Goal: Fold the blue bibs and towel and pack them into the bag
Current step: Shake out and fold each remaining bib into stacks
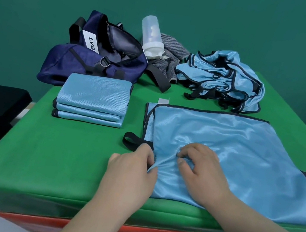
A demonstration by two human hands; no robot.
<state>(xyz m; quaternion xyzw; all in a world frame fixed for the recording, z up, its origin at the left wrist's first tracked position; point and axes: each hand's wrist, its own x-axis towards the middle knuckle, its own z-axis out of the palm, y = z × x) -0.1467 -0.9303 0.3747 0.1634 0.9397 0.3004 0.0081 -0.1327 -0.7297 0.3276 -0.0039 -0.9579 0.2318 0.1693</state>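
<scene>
Pinching the near left edge of the spread blue bib (234,150) with the left grip (133,165), fingers curled round a gathered tuck of the shiny cloth. Bunching the same bib just beside that with the right grip (201,171), fingertips bent down into a small pucker of fabric and holding it. Working on the right half of the green tabletop (60,150), with the bib otherwise lying flat there and its black strap loop (131,142) sticking out at the left edge. Sharing the tabletop with a stack of folded bibs (93,99) to the left, just in front of the open navy bag (88,57). Facing a heap of unfolded bibs (221,81) at the far right, beside a grey striped towel (170,57) and a clear bottle (152,36) tilting cap-down.
</scene>
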